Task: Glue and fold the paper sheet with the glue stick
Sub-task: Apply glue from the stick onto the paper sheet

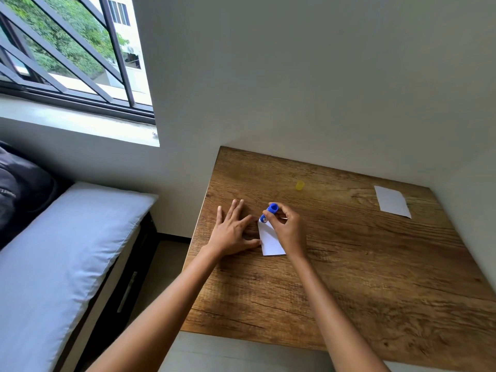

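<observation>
A small white paper sheet [271, 241] lies on the wooden table [375, 264] near its left edge. My right hand [288, 229] grips a blue glue stick [269, 211], tilted, with its lower end touching the sheet's far left corner. My left hand [232, 229] lies flat with fingers spread, its thumb and forefinger pressing the sheet's left edge. The right hand hides part of the sheet's right side.
A yellow cap [299, 185] stands on the table farther back. A second white paper [392, 201] lies at the far right near the wall. A bed with a white pillow [67, 251] is left of the table, below a barred window [67, 49].
</observation>
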The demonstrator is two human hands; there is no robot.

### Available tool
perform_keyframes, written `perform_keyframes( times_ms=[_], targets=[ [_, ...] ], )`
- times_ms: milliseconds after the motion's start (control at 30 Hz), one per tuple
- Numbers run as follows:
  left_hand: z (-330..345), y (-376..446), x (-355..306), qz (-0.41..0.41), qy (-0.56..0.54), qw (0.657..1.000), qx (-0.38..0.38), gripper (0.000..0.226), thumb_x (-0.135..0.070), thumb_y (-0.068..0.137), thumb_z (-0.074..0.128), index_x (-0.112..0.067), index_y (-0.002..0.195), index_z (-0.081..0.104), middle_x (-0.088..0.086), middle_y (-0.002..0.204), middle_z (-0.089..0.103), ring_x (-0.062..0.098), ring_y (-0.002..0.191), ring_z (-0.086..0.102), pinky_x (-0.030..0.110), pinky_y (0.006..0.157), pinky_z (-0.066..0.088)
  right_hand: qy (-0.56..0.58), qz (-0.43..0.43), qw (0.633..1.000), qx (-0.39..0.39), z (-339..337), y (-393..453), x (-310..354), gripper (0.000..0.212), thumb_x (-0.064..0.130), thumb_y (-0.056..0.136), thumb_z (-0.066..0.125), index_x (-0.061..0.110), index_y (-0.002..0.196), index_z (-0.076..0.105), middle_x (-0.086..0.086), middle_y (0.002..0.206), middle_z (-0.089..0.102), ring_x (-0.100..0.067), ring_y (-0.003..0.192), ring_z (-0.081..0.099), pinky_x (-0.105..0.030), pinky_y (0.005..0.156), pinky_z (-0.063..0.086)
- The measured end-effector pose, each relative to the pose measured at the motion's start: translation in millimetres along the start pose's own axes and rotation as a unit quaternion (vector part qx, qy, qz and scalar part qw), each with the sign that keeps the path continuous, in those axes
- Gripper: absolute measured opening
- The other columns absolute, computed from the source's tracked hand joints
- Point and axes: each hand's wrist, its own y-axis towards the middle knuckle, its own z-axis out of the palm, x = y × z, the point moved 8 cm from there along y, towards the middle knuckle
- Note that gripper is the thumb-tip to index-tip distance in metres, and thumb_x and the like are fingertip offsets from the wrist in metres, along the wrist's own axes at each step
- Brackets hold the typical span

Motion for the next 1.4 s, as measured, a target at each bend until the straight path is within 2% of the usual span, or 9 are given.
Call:
perform_keyframes(
  times_ms=[267,500,733,833,933,1033,1200,1300,1400],
  targets=[
    [1.1,2.2,1.6,0.001,-0.018,0.999,0.044,0.052,-0.047,0.090,0.042,-0.030,0.139,0.034,0.007,0.159,-0.006,0.020,0.144,-0.016,0.053,0.113,-0.015,-0.009,-0.022,1.000,0.001,-4.6,-13.3,3.6,0.023,0.024,0.077,0.075,0.013,0.097,0.071,0.009,0.080,0.066,-0.004,0.073,0.062,-0.003,0.066,0.042],
    [1.3,2.1,0.9,0.001,-0.018,0.999,0.045,0.048,-0.040,0.092,0.039,-0.030,0.139,0.033,0.008,0.159,-0.005,0.021,0.145,-0.014,0.052,0.112,-0.016,-0.001,-0.007,1.000,-0.010,-17.7,-33.2,-1.4,0.020,0.021,0.078,0.074,0.013,0.095,0.071,0.010,0.077,0.065,0.019,0.072,0.057,0.002,0.062,0.040],
    [7.0,5.3,3.7,-0.001,0.010,0.999,0.042,0.058,-0.054,0.089,0.042,-0.031,0.141,0.031,0.008,0.159,-0.005,0.022,0.145,-0.015,0.054,0.113,-0.015,-0.010,0.004,1.000,-0.016,-30.0,-55.1,-4.3,0.020,0.021,0.076,0.075,0.012,0.093,0.072,0.007,0.078,0.068,0.018,0.067,0.058,0.002,0.058,0.037],
    [8.5,6.4,4.5,-0.002,0.014,0.999,0.035,0.067,-0.065,0.083,0.043,-0.031,0.140,0.031,0.008,0.159,-0.005,0.023,0.145,-0.015,0.055,0.112,-0.016,0.011,0.016,0.999,-0.027,-38.4,-63.8,-6.7,0.026,0.021,0.076,0.075,0.014,0.101,0.071,0.017,0.079,0.065,0.020,0.070,0.058,0.004,0.060,0.039],
    [10.1,7.2,3.8,-0.003,0.023,0.999,0.032,0.076,-0.072,0.077,0.045,-0.032,0.140,0.030,0.008,0.159,-0.004,0.024,0.145,-0.015,0.056,0.111,-0.017,0.066,0.043,0.995,-0.062,-51.4,-65.3,-11.3,0.025,0.018,0.078,0.074,0.022,0.101,0.067,0.029,0.071,0.063,0.018,0.070,0.061,-0.001,0.062,0.043],
    [10.2,7.1,2.5,-0.001,0.025,0.999,0.027,0.080,-0.075,0.073,0.047,-0.032,0.138,0.030,0.009,0.159,-0.003,0.025,0.145,-0.014,0.056,0.111,-0.016,0.072,0.038,0.994,-0.071,-55.2,-63.4,-8.0,0.021,0.014,0.078,0.074,0.021,0.096,0.066,0.032,0.061,0.061,0.021,0.070,0.059,0.004,0.063,0.041],
    [10.5,6.9,3.0,-0.008,0.025,0.999,0.038,0.082,-0.075,0.072,0.048,-0.032,0.139,0.029,0.009,0.159,-0.004,0.025,0.145,-0.015,0.057,0.111,-0.015,0.042,0.026,0.998,-0.038,-40.0,-61.4,-3.9,0.018,0.017,0.077,0.075,0.013,0.094,0.071,0.026,0.067,0.062,0.017,0.066,0.060,0.001,0.061,0.041],
    [10.9,7.3,4.0,-0.010,0.035,0.999,0.039,0.085,-0.076,0.072,0.048,-0.031,0.141,0.026,0.008,0.159,-0.005,0.025,0.144,-0.016,0.057,0.111,-0.016,0.020,0.027,0.999,-0.022,-36.7,-59.8,-5.6,0.019,0.019,0.077,0.075,0.013,0.094,0.072,0.018,0.070,0.065,0.014,0.063,0.060,0.000,0.060,0.041],
    [11.5,7.4,4.0,-0.009,0.036,0.999,0.035,0.085,-0.076,0.071,0.048,-0.030,0.140,0.027,0.008,0.159,-0.004,0.025,0.145,-0.014,0.057,0.111,-0.015,0.017,0.033,0.999,-0.012,-41.2,-58.4,-10.3,0.018,0.020,0.078,0.074,0.015,0.095,0.071,0.021,0.070,0.065,0.017,0.067,0.060,0.000,0.060,0.042]
  ],
)
